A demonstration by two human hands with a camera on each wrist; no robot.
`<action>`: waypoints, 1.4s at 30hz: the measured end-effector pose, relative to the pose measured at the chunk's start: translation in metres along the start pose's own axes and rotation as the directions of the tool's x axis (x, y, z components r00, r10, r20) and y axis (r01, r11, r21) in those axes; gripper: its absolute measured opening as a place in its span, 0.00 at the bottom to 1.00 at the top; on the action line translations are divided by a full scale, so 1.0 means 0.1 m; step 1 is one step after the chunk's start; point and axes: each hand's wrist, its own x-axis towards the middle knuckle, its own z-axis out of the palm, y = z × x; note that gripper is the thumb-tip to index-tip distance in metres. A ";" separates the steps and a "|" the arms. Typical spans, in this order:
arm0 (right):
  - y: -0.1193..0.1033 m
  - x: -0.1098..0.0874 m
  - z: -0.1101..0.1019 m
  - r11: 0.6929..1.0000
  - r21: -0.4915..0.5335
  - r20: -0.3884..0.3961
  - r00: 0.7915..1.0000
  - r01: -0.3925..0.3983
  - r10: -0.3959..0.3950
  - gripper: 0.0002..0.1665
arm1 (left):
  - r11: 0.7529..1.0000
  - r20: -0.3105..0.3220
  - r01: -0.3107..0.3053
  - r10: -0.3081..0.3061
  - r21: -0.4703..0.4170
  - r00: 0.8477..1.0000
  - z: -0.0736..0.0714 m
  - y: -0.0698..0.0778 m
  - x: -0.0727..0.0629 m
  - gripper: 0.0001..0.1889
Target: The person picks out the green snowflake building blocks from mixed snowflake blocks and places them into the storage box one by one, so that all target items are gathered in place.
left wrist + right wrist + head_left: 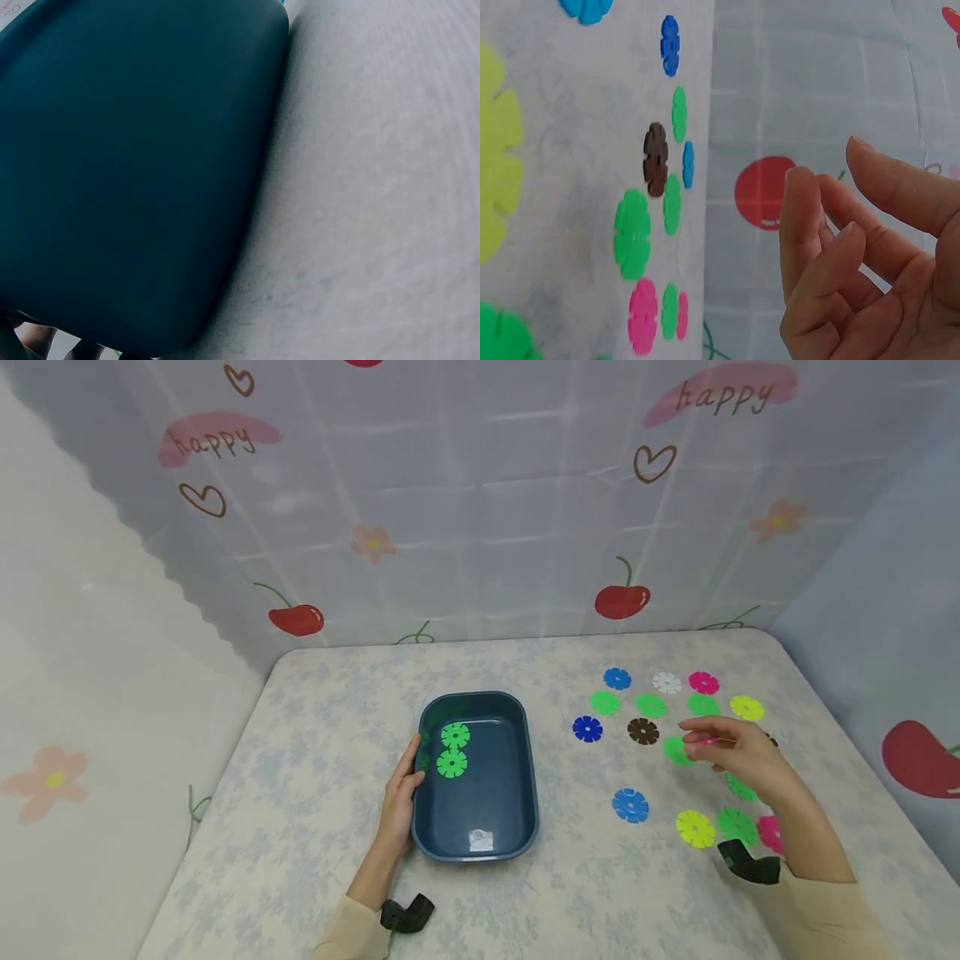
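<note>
A dark teal plastic basin (480, 810) sits on the table with two green notched discs (453, 750) inside, towards its left side. My left hand (397, 802) holds the basin's left rim, thumb over the edge and fingers along the outer wall. Most of that hand is hidden in the left wrist view, where the basin wall (135, 165) fills much of the frame. Above the scattered discs hovers my right hand (738, 752), thumb and fingertips apart and nothing visible between them. A pink disc (643, 316) lies on the table beneath it, beside a green disc (677, 750).
Several loose discs lie across the table's right side, among them a brown disc (643, 732), a dark blue disc (587, 729), a white disc (667, 683) and a yellow disc (695, 829). A patterned curtain (480, 527) hangs behind the table's back edge.
</note>
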 end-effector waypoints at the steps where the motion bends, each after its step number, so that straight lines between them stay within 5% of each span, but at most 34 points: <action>1: 0.06 -0.06 -0.02 1.000 -0.011 0.002 1.000 -0.014 0.014 0.31 | 1.000 -0.002 0.002 -0.002 0.003 1.000 0.00 0.00 0.00 0.31; 15: 0.63 -0.55 -0.12 0.994 0.051 -0.003 0.995 -0.098 0.098 0.29 | 1.000 -0.009 0.030 -0.030 0.000 1.000 -0.07 0.02 -0.01 0.30; 19: 0.68 -0.60 -0.05 0.992 0.075 -0.030 0.994 -0.102 0.104 0.28 | 0.999 -0.019 0.041 -0.041 0.013 0.999 -0.10 0.03 -0.01 0.30; 28: 0.69 -0.72 0.04 0.967 0.065 -0.128 0.959 -0.245 0.252 0.37 | 0.999 -0.013 0.046 -0.046 0.011 0.999 -0.11 0.03 -0.02 0.30; 42: 0.80 -0.84 0.18 0.947 0.065 -0.222 0.921 -0.314 0.320 0.37 | 0.999 0.030 0.044 -0.044 0.018 0.999 -0.05 0.05 0.00 0.30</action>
